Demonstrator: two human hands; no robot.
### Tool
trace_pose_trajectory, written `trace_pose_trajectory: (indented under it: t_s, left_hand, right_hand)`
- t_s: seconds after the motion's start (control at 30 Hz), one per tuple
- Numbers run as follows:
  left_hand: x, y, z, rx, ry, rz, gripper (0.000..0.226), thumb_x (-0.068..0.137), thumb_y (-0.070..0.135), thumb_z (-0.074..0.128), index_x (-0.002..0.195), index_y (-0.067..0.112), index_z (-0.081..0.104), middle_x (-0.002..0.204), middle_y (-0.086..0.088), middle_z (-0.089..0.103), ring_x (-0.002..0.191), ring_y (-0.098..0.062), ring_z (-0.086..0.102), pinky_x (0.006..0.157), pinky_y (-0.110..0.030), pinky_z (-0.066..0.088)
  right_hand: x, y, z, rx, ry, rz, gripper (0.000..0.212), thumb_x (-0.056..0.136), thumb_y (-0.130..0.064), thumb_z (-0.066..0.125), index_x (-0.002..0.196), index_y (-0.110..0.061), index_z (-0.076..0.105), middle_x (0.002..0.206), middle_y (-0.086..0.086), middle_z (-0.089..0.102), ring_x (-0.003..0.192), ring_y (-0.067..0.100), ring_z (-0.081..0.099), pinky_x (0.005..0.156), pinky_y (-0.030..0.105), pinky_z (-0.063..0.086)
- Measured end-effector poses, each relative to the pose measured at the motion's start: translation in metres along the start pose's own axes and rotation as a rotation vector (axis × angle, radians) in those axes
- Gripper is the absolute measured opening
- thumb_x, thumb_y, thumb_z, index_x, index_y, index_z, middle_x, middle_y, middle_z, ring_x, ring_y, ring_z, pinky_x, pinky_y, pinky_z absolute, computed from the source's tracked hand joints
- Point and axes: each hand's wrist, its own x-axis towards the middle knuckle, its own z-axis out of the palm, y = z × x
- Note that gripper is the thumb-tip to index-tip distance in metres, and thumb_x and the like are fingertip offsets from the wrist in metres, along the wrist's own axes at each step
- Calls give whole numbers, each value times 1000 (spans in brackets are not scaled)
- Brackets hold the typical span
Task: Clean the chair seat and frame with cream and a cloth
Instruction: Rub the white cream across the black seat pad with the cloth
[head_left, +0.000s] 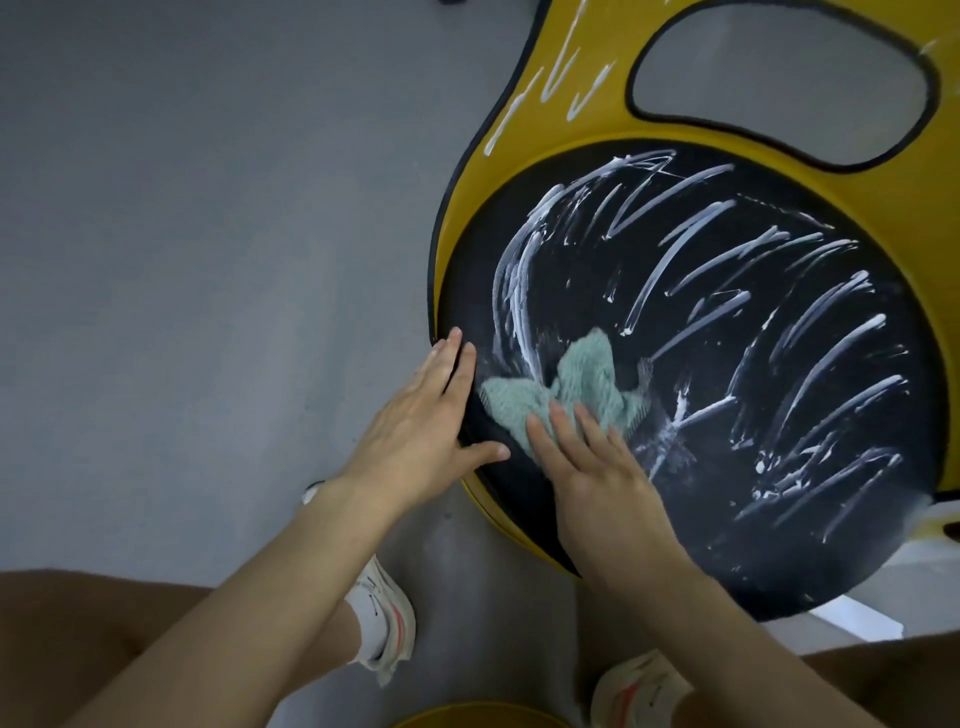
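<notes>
Chair seat (582, 291): round, black, fine-woven pad set in a yellow frame (571, 119), at right of view on a smooth grey floor (208, 260).

- Yellow curved rim (467, 719), bottom edge of view; what it belongs to cannot be told.
- Two pale trainers with red-orange marks, left shoe (387, 618) and right shoe (639, 686), on the floor just short of the seat's near edge.
- Left hand (415, 431): flat, fingers straight and together along the seat's near-left edge, thumb spread onto the black pad.
- Right hand (597, 483): flat, fingers straight, pressing on the cloth.
- Cloth (582, 384): pale green, looped terry, crumpled, lying on the seat by its near-left edge.
- Cream (517, 291): white curved streaks across most of the seat, smeared into a broad band beside the cloth.
- Frame's far part: glossy yellow, dark-edged, with a rounded oblong cut-out (779, 88); thin white cream lines (550, 78) on its left side.
</notes>
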Motion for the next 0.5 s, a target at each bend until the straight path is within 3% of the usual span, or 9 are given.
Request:
trace_pose_trajectory:
  t_s: [0.07,0.13,0.2,0.3,0.37,0.43,0.5]
  left_hand:
    - [0,1,0,-10,8,3,114,86,70,59,160,20,-12,164,7,-29,151,-7,-17,120,-28,8]
    - [0,1,1,-14,8,2,113,86,69,59,160,20,-11,164,6,-28,152,-8,-16,121,-28,8]
    - [0,0,0,-17,5,2,112,87,68,59,160,19,-9,164,6,-27,152,-8,-14,122,-28,9]
    - [1,-1,0,-7,4,4,112,87,69,58,161,19,-9,165,6,-26,152,-8,-13,122,-28,8]
    - [2,1,0,-13,-1,-3,113,86,69,60,161,20,-9,164,7,-26,152,-8,-12,119,-25,7]
    - [3,1,-1,-18,1,-7,114,86,68,61,160,21,-10,164,8,-28,152,-8,-13,116,-24,6]
    - [3,2,0,-23,-1,-3,114,85,68,62,160,22,-11,163,9,-29,152,-7,-14,115,-23,4]
  right_hand:
    - [-7,2,4,5,4,-27,61,86,-15,28,143,-6,49,145,19,49,135,39,45,106,55,42]
    - [18,3,-3,5,-2,-44,60,88,-17,28,145,-6,45,147,20,46,137,40,41,110,54,38]
    - [55,4,-9,-3,-18,-34,62,95,-23,40,154,-8,27,158,19,28,146,39,23,119,52,23]
    - [92,1,-17,-21,-106,35,84,96,-32,53,157,-11,-1,165,14,0,151,33,-1,123,47,5]
    - [75,-2,-13,-33,-78,19,80,94,-28,52,157,-9,6,164,16,9,151,34,7,122,47,14]
    - [40,-6,-7,10,-23,6,65,91,-18,39,154,-6,28,157,18,31,146,35,27,116,49,30]
    - [13,-7,0,28,19,-29,62,87,-15,27,146,-4,43,148,19,45,138,36,41,110,51,40]
